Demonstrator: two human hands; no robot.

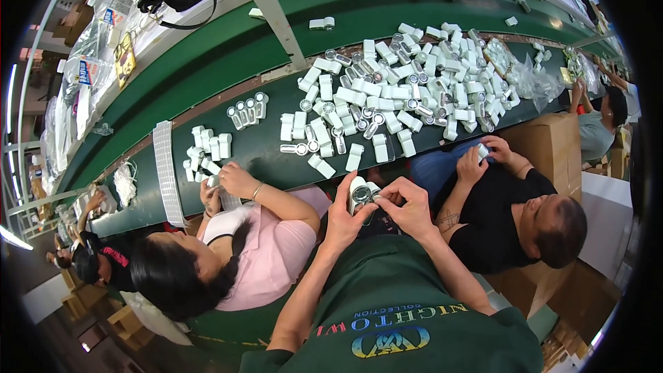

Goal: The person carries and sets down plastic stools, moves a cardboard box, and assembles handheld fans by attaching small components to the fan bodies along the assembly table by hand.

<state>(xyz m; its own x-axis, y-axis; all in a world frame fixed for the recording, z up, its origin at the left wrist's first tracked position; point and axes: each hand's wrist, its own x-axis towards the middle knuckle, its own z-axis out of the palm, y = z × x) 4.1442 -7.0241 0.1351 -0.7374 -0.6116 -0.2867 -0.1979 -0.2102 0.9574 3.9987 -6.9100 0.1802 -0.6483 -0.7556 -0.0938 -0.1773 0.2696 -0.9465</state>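
In front of my chest I hold a small white device (360, 191) with a round, dark-ringed end, near the table's front edge. My left hand (342, 218) is closed around its left side, the thumb low against it. The fingers of my right hand (407, 203) pinch at a white part on its right side; whether that is a second piece, I cannot make out. Just beyond my hands, a large heap of similar white devices (387, 90) covers the green table (276, 155), some with round clear or silvery ends showing.
A seated person in pink (276, 255) works close on my left, another in black (497, 221) on my right; each handles a small white piece. Left of the heap lie a short row of devices (247, 111), a small pile (207, 148) and a label sheet (166, 166). A post (269, 10) rises behind.
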